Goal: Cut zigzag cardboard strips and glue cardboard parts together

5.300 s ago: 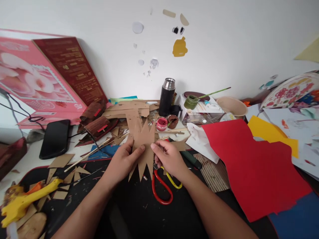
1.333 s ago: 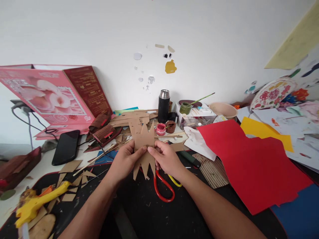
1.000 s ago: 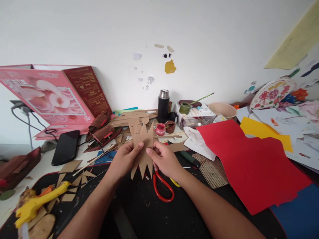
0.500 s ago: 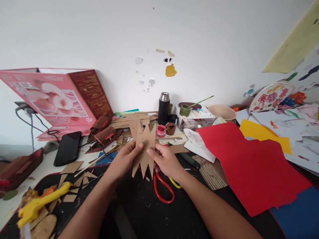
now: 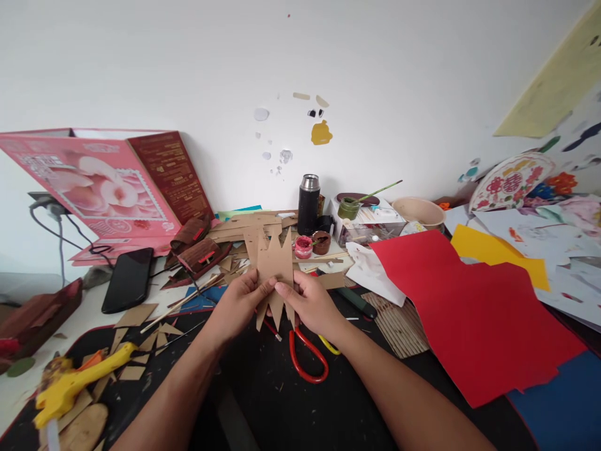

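Head view: both hands (image 5: 238, 304) (image 5: 313, 304) hold the spiky cardboard (image 5: 276, 262), thumbs (image 5: 265, 288) closer together than before.

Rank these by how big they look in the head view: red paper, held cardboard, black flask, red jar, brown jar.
1. Red paper
2. Held cardboard, visible part
3. Black flask
4. Red jar and brown jar: too alike to rank

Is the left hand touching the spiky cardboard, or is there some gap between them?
Touching. The head view shows the left hand at the cardboard's edge: the thumb presses across its front, with fingers reaching behind.
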Demonstrator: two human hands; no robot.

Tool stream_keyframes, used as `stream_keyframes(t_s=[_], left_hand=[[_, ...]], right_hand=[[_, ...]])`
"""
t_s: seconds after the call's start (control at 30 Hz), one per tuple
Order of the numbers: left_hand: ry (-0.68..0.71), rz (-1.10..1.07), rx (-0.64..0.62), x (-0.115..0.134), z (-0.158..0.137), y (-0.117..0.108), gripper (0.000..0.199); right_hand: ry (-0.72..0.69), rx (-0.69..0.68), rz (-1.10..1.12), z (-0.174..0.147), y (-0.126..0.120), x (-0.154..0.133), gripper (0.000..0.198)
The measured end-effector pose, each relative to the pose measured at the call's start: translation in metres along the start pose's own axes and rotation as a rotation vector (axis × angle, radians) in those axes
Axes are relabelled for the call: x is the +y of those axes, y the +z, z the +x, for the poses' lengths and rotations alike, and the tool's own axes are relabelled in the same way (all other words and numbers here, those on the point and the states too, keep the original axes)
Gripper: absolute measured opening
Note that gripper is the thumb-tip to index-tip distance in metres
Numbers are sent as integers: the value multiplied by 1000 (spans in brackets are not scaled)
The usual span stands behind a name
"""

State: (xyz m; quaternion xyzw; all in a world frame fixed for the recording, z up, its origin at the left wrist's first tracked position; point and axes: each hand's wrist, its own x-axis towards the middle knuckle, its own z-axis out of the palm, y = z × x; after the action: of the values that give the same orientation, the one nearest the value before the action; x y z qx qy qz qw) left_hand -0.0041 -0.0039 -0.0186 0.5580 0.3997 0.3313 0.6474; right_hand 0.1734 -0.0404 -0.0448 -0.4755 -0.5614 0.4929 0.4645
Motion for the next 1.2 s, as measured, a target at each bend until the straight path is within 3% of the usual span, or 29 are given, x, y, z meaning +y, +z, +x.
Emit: stream_keyframes(t_s=[0.33, 0.57, 0.8, 1.2], left_hand=[[81, 28, 104, -2, 2, 12, 56], [110, -1, 156, -6, 5, 15, 64], [27, -113, -4, 0, 6, 9, 62], [150, -54, 137, 0, 6, 17, 57]], right_hand=[[48, -40, 98, 3, 0, 4, 36], [30, -16, 85, 5, -2, 5, 38], [11, 16, 170, 6, -3, 3, 49], [3, 6, 68, 4, -1, 4, 44]])
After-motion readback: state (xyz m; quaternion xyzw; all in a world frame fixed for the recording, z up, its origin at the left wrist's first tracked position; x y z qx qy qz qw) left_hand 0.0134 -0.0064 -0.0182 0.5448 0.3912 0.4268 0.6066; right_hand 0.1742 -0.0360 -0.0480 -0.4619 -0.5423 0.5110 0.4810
